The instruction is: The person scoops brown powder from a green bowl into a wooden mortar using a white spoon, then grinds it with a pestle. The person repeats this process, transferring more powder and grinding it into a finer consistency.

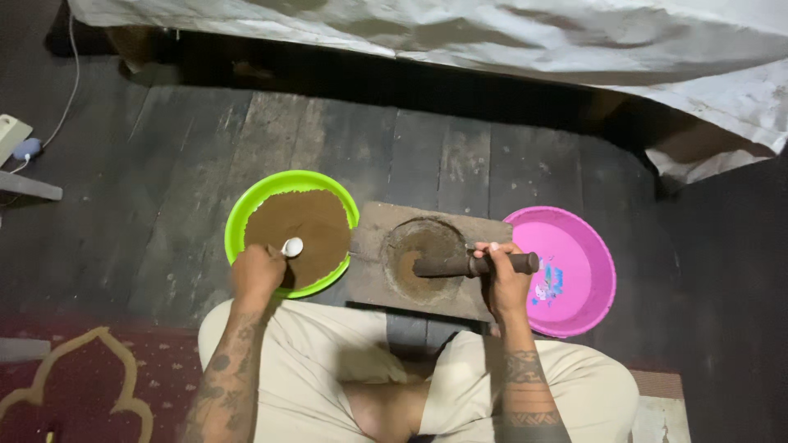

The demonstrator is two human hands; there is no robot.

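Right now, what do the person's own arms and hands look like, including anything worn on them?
Both forearms are bare, with no sleeves, gloves, watch or bracelets in view. Dark tattoos run along the left forearm up to near the left hand. The right forearm, below the right hand, carries dark tattooed bands and patterned blocks near the wrist. I can make out no rings.

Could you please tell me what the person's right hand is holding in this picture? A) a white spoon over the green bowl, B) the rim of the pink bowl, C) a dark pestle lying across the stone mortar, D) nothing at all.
C: the right hand grips a dark pestle lying sideways over the stone mortar, while the left hand has the white spoon.
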